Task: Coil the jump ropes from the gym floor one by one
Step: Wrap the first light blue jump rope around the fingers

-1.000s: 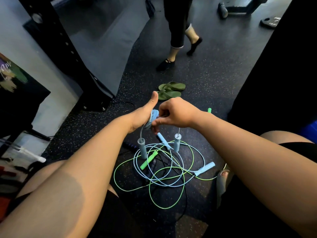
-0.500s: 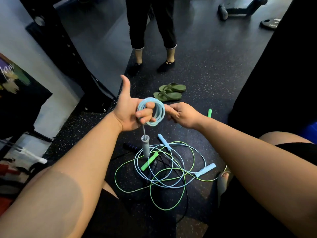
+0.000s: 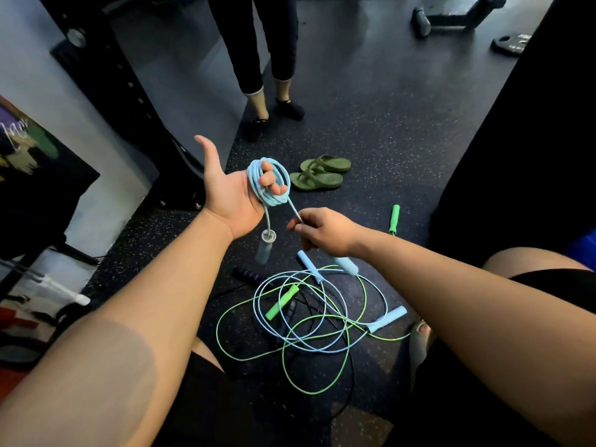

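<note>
My left hand (image 3: 230, 195) is palm up with the thumb out, and its fingers curl through a coil of light blue jump rope (image 3: 258, 185). One blue handle (image 3: 266, 250) dangles below the coil. My right hand (image 3: 322, 232) pinches the free end of the same rope just under the coil, and its other handle (image 3: 346, 265) hangs below that hand. On the floor lies a tangle of a second light blue rope (image 3: 322, 317), a green rope (image 3: 283, 366) and a black rope (image 3: 350, 382) with a purple-black handle (image 3: 248, 276).
Another person's legs (image 3: 258, 101) stand just beyond my hands. A pair of green flip-flops (image 3: 317, 174) lies on the rubber floor. A lone green handle (image 3: 394, 218) is at the right. A dark rack upright (image 3: 106, 75) stands at the left, a bench base (image 3: 451, 14) far back.
My right hand has drawn down and away from the coil, pulling the free rope end with it. My left hand opened its thumb outward. The other person's feet shifted slightly.
</note>
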